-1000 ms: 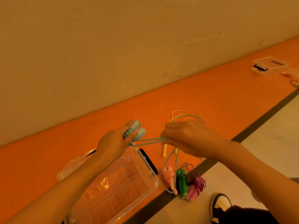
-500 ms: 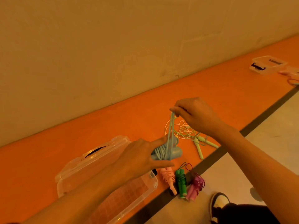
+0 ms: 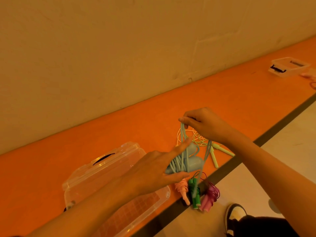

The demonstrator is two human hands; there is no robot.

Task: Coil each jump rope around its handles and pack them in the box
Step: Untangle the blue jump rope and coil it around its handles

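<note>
- Left hand [image 3: 152, 171] first: thumb underneath and fingers over the top, clamping the two pale blue plastic jump rope handles [image 3: 193, 164] side by side (the index finger sticks out straight past them).
- Several turns of the thin pale blue cord [image 3: 182, 135] already cross the handles, at right angles to their long axis, which runs from lower left to upper right in the view.
- From the bundle the cord climbs nearly straight up to the right hand [image 3: 205, 124], which pinches a doubled loop of it between thumb and fingertips, above the handles and farther from the body.
- That is the relation to watch: the free cord sits above the handles, so I judge the next turn has to come down across them, not along them.
- A slack strand also falls from the right hand and dangles over the coiled green rope [image 3: 195, 196] at the edge of the orange surface [image 3: 51, 168].
- The open clear plastic box [image 3: 77, 183] lies under the left forearm, so the left hand is nearer for the drop.
- The uncoiled pale green rope [image 3: 214, 157] waits beneath the right wrist.
</note>
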